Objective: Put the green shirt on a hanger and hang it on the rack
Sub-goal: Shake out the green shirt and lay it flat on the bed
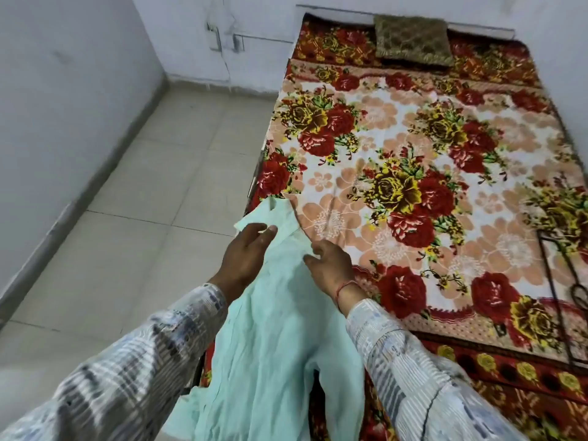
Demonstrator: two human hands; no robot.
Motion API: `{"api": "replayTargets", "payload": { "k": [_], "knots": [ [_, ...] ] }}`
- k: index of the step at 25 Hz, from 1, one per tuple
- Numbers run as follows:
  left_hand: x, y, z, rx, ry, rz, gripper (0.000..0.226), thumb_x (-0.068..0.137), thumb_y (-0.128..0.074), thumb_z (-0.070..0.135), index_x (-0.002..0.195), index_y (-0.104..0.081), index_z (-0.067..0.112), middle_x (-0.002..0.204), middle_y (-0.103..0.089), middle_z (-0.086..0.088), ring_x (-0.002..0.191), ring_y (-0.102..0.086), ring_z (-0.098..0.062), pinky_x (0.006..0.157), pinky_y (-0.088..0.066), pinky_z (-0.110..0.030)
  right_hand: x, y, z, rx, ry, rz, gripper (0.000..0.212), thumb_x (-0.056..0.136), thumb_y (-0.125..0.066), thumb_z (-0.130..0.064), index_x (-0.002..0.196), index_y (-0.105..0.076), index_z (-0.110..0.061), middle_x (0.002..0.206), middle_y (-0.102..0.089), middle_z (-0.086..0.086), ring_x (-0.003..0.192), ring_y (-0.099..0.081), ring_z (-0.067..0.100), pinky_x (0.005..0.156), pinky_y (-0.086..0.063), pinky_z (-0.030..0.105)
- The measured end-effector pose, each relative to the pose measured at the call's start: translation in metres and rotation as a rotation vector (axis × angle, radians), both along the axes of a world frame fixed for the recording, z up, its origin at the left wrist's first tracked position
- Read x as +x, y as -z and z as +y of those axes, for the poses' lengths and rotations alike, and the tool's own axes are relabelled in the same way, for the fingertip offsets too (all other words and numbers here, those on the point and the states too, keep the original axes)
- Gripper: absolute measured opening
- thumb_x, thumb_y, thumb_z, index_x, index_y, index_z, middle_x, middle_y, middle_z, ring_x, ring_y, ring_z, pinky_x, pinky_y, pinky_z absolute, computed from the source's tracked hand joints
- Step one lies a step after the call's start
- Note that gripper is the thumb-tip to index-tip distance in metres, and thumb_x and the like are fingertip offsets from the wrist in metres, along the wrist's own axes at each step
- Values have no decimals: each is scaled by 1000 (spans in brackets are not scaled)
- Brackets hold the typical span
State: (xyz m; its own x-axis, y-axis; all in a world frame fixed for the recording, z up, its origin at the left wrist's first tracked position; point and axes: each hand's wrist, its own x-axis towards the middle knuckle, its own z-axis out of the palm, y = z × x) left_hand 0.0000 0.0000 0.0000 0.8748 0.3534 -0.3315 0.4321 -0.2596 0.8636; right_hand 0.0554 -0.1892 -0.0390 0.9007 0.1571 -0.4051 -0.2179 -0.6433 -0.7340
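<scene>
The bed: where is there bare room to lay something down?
The middle of the floral blanket is free, bordered by the brown cushion at the head and the dark hanger at the right edge. The near left corner is crowded: the green shirt drapes there with the left hand and right hand over it.

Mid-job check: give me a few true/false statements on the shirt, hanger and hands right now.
1. Both hands touch the shirt. True: the left hand and right hand rest on the shirt.
2. The shirt is on the hanger. False: the hanger lies on the bed, apart from the shirt.
3. A cushion sits at the bed's far end. True.
4. The shirt lies on the floor. False: it drapes over the bed's near left edge.
</scene>
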Motion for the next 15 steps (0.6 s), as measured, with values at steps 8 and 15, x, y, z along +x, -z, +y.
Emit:
{"api": "replayTargets", "payload": {
  "k": [8,15],
  "knots": [
    [21,87,55,112,45,115,39,104,-61,47,132,-66,20,114,-68,10,111,-64,-21,92,-46,-34,36,100,35,-562,-75,-33,35,97,-62,-36,126,-64,-15,131,-68,10,131,-53,38,102,-48,41],
    [63,99,71,396,94,132,51,93,-69,10,144,-61,9,139,-65,-17,127,-61,-36,107,-47,-39,31,38,0,496,288,57,21,103,-59,-13,118,-73,-17,118,-77,5,112,-70,27,95,-53,36]
  ]
}}
